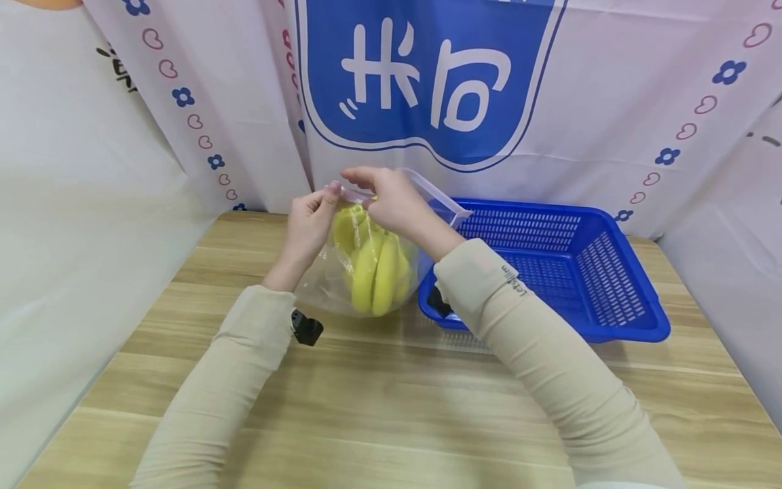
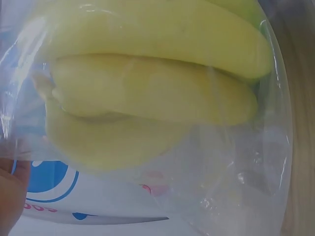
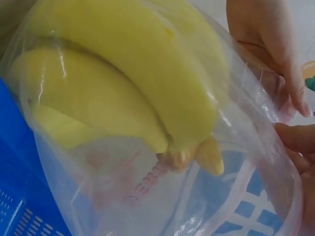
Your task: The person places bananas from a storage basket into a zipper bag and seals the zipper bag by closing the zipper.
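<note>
A clear plastic zip bag (image 1: 324, 278) with a pinkish-white strip along its top holds a bunch of yellow bananas (image 1: 374, 272). My left hand (image 1: 310, 224) pinches the bag's top edge at its left end, thumb uppermost. Close beside it, my right hand (image 1: 394, 200) has thumb and fingers at the same strip, the index finger reaching toward the left thumb. In the right wrist view the left hand (image 3: 263, 42) and right hand (image 3: 298, 145) nearly meet at the bag's edge. The bananas (image 2: 152, 88) fill most of the left wrist view, seen through the plastic.
A blue plastic basket (image 1: 632, 285) with slotted walls stands to the right, its left side partly behind the bag and right forearm. All rests on a wood-grain table (image 1: 366, 407). Behind hangs a printed white cloth (image 1: 605, 102) with a blue emblem.
</note>
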### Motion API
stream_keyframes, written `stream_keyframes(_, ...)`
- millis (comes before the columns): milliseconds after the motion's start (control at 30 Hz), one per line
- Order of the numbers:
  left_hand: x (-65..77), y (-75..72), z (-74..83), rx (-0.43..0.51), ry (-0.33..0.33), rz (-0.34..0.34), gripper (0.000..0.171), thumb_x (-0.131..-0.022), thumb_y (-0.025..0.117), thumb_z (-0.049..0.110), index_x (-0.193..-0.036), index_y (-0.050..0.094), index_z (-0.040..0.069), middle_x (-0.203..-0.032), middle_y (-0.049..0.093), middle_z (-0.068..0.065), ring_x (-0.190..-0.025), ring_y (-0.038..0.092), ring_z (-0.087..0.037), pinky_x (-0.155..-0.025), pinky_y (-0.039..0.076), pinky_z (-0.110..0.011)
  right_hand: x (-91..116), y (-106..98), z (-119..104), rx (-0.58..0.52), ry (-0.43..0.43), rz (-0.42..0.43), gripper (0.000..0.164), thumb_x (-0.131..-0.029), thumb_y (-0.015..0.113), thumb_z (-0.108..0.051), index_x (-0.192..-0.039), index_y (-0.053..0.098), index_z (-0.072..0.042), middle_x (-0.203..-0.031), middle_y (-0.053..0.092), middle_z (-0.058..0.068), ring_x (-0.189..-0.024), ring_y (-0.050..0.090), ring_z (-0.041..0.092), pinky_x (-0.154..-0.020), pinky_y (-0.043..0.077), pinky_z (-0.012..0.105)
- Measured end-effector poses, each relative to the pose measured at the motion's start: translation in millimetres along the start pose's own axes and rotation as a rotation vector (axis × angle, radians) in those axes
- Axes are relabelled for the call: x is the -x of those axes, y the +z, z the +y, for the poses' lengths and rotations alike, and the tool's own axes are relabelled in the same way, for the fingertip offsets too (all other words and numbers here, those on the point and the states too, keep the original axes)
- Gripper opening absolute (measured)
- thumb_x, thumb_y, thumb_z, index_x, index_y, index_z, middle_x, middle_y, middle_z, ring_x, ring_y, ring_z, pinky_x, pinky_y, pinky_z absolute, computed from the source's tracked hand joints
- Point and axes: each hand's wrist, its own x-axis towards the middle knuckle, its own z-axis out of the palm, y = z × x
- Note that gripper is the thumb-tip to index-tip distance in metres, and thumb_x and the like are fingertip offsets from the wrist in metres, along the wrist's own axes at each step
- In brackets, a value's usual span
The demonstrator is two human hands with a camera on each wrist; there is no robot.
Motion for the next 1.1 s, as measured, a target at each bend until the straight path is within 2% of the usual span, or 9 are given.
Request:
stream_keyframes(67,-0.4,0.2,-0.9,0.023,0.012,0.019,0.039,-0.096,0.052,0.036,-0.093,0.072,0.003,-0.075,0.065,0.021,-0.075,0.052,0.0,-0.071,0.042,-0.015,-0.9,0.3,2.2,0.015,0.002,-0.007,0.056,-0.091,0.046,0.009,-0.142,0.047,-0.014,-0.145,0.051,0.003,-0.135,0.047,0.02,-0.111,0.04,0.031)
stream_keyframes(167,-0.8,0.8,-0.7,0.058,0.032,0.05,0.032,-0.097,0.055,0.026,-0.095,0.07,-0.003,-0.069,0.061,0.025,-0.069,0.051,0.0,-0.065,0.042,-0.015,-1.5,1.2,4.8,0.025,0.003,-0.007,0.053,-0.092,0.046,0.008,-0.141,0.047,-0.012,-0.141,0.054,0.005,-0.132,0.05,0.02,-0.11,0.042,0.03)
stream_keyframes(367,-0.8,1.3,-0.1,0.139,0.055,0.098,0.008,-0.09,0.065,0.02,-0.089,0.069,0.012,-0.072,0.065,0.023,-0.068,0.057,0.002,-0.062,0.046,-0.012,-1.7,3.8,7.3,0.011,-0.008,0.004,0.051,-0.09,0.046,0.011,-0.137,0.052,-0.009,-0.135,0.059,0.006,-0.126,0.055,0.019,-0.107,0.044,0.029)
stream_keyframes(567,2.1,0.4,2.8,0.099,0.052,0.135,0.019,-0.086,0.069,0.026,-0.093,0.069,0.009,-0.074,0.065,0.021,-0.07,0.057,0.0,-0.063,0.046,-0.012,-1.5,5.0,8.0,0.012,-0.019,0.023,0.047,-0.09,0.047,0.011,-0.131,0.058,-0.008,-0.126,0.064,0.008,-0.115,0.061,0.019,-0.102,0.048,0.028)
stream_keyframes(700,3.0,1.6,4.7,0.111,0.055,0.143,0.014,-0.085,0.071,0.026,-0.089,0.07,0.012,-0.073,0.066,0.02,-0.068,0.058,-0.001,-0.061,0.046,-0.012,-1.0,5.3,7.8,0.029,-0.026,0.034,0.044,-0.089,0.048,0.011,-0.128,0.06,-0.008,-0.12,0.067,0.008,-0.108,0.063,0.019,-0.098,0.051,0.027)
stream_keyframes(933,2.9,3.1,5.5,0.101,0.085,0.147,0.02,-0.085,0.071,0.024,-0.09,0.069,0.005,-0.071,0.065,0.022,-0.066,0.056,0.0,-0.059,0.044,-0.012,0.5,7.5,8.4,0.041,-0.064,0.06,0.03,-0.095,0.056,-0.012,-0.124,0.063,-0.007,-0.114,0.069,0.008,-0.102,0.065,0.016,-0.092,0.053,0.024)
stream_keyframes(1100,3.0,0.8,8.6,0.088,0.082,0.133,0.014,-0.084,0.072,0.025,-0.086,0.07,0.011,-0.072,0.065,0.021,-0.065,0.056,0.0,-0.059,0.045,-0.012,0.2,9.4,7.7,0.041,-0.057,0.075,0.033,-0.094,0.058,-0.023,-0.124,0.063,-0.009,-0.113,0.07,0.006,-0.099,0.065,0.014,-0.089,0.054,0.023)
